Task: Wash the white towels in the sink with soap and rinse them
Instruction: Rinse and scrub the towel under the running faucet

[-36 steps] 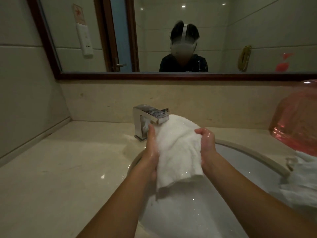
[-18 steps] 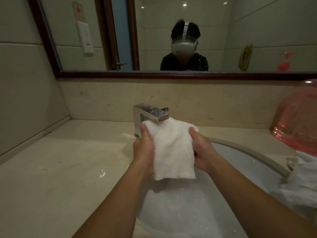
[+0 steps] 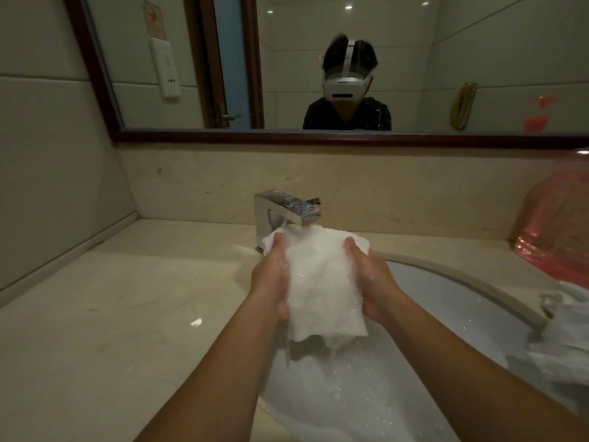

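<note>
A wet white towel (image 3: 318, 282) hangs between my two hands right under the spout of the chrome faucet (image 3: 283, 208), and water drips from its lower edge. My left hand (image 3: 271, 282) grips its left side. On the towel's right side my right hand (image 3: 373, 282) holds it. Below them lies the white sink (image 3: 446, 301), its bowl full of foamy water. More white towels (image 3: 567, 333) are heaped on the sink's right rim.
A beige stone counter (image 3: 127, 314) runs to the left of the sink. A pink plastic basin (image 3: 561, 224) stands at the back right. A wood-framed mirror (image 3: 318, 59) on the wall shows a person wearing a white headset.
The towel has been lowered slightly and spread wider under the spout. Both hands have shifted down its sides, and water now runs off the bottom edge.
</note>
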Action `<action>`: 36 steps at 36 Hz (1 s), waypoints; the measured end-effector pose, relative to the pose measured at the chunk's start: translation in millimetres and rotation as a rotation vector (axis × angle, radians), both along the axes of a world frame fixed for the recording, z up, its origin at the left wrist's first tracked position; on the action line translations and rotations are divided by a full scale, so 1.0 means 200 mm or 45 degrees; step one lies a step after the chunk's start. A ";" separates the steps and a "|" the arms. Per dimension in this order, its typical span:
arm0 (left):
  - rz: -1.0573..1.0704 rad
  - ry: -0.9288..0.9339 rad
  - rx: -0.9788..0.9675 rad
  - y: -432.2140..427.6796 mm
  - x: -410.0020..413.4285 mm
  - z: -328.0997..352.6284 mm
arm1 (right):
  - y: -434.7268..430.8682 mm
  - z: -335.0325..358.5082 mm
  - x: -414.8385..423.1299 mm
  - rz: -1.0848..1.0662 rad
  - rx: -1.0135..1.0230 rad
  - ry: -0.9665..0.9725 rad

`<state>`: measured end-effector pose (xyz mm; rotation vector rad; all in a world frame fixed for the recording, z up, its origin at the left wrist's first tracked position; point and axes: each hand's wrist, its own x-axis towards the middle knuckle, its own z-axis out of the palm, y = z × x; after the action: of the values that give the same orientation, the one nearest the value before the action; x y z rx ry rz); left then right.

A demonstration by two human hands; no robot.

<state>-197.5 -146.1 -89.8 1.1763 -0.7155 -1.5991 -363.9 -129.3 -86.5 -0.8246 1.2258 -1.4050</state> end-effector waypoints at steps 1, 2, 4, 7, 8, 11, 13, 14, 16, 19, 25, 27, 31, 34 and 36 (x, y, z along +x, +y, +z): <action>0.009 0.019 0.010 0.00 -0.01 0.00 | 0.00 -0.01 0.01 -0.009 0.010 -0.007; 0.044 0.024 0.028 -0.01 -0.02 0.00 | -0.01 -0.02 0.02 -0.020 0.021 -0.024; 0.125 0.031 0.037 0.01 -0.03 0.02 | -0.01 -0.02 0.04 -0.033 0.052 -0.045; 0.219 -0.067 -0.052 0.05 -0.03 0.06 | 0.02 0.00 0.07 0.068 0.185 -0.187; 0.255 -0.151 -0.107 0.06 -0.03 0.07 | 0.04 0.01 0.08 0.119 0.219 -0.244; 0.288 -0.342 -0.225 0.10 -0.04 0.10 | 0.09 0.05 0.08 0.222 0.215 -0.336; 0.275 -0.367 -0.287 0.11 -0.03 0.12 | 0.10 0.07 0.09 0.212 0.184 -0.344; 0.264 -0.374 -0.299 0.12 -0.03 0.13 | 0.10 0.07 0.09 0.188 0.163 -0.358; 0.226 -0.346 -0.298 0.13 -0.03 0.14 | 0.09 0.07 0.10 0.139 0.143 -0.383; 0.197 -0.325 -0.309 0.15 -0.06 0.15 | 0.10 0.08 0.12 0.108 0.103 -0.352; 0.288 -0.401 -0.338 0.15 -0.12 0.12 | 0.10 0.06 0.21 -0.051 0.090 -0.125; 0.320 -0.400 -0.321 0.14 -0.12 0.12 | 0.11 0.08 0.23 -0.121 0.070 -0.050; 0.352 -0.352 -0.285 0.11 -0.10 0.12 | 0.09 0.07 0.23 -0.286 0.034 0.097; 0.367 -0.329 -0.251 0.11 -0.11 0.12 | 0.06 0.06 0.22 -0.367 0.013 0.179; 0.364 -0.277 -0.193 0.12 -0.11 0.12 | 0.06 0.05 0.22 -0.389 -0.014 0.224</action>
<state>-220.4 -122.4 -65.6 1.2885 -0.7551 -1.1729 -320.8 -117.8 -75.6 -0.8059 1.5300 -1.6093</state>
